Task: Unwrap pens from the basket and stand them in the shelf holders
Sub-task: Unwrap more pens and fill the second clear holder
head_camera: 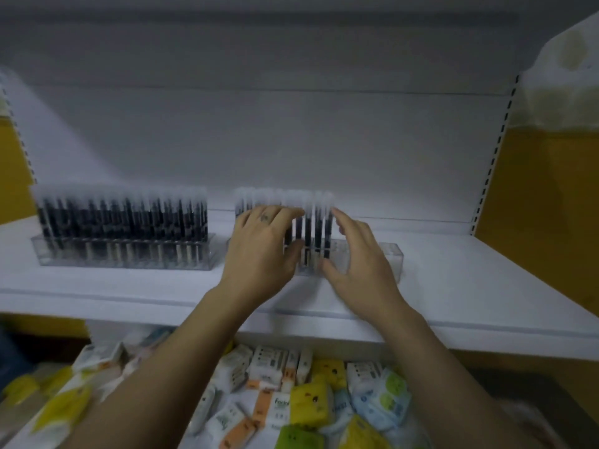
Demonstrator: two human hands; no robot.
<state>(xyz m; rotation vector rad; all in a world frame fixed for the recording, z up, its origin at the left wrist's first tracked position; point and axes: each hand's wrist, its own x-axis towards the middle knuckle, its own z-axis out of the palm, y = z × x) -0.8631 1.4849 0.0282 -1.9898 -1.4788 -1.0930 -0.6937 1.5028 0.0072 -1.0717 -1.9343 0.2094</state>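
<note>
Two clear pen holders stand on the white shelf (pixel 453 273). The left holder (pixel 123 254) is packed with several dark pens with pale caps. The right holder (pixel 385 257) carries several such pens (pixel 316 222) in its left part, while its right end shows bare slots. My left hand (pixel 259 254) lies against the left side of that pen row, fingers spread over the caps. My right hand (pixel 359 257) hovers beside the row's right end, fingers straight and thumb out. Neither hand holds a pen. The view is blurred.
Below the shelf's front edge lies a heap of small packets (pixel 308 390) in white, yellow, orange and green. Yellow side panels (pixel 551 205) and slotted uprights flank the shelf. A pale bundle (pixel 567 76) sits at upper right.
</note>
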